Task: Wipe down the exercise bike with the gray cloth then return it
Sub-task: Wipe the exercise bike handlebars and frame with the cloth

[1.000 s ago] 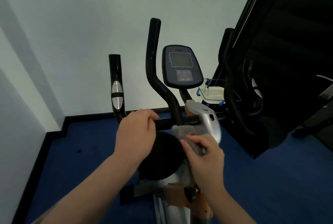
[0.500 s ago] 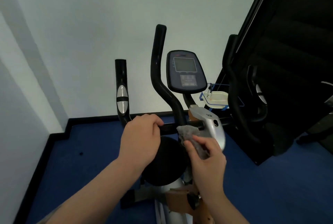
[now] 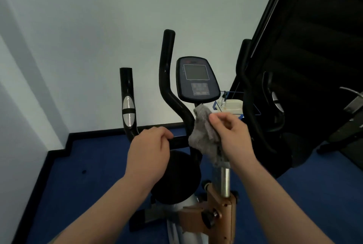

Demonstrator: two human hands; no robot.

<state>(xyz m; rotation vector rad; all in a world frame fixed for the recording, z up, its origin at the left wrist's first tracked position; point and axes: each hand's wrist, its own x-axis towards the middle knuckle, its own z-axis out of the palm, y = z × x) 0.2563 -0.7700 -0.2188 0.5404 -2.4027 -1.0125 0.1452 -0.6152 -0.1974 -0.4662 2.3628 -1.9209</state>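
Observation:
The exercise bike stands in front of me, with black curved handlebars and a dark console on the centre post. My left hand is wrapped around the horizontal handlebar bar. My right hand holds the gray cloth bunched against the silver cover at the top of the post, just below the console. The cloth and hand hide that cover. A chrome post and a tan frame block show below.
A white wall rises behind the bike, with a blue floor and black skirting. A large black machine stands close on the right. A small white tray in a blue frame sits behind the console.
My right hand has lifted the cloth from the lower side of the silver cover up to just under the console. My left hand keeps its hold on the bar.

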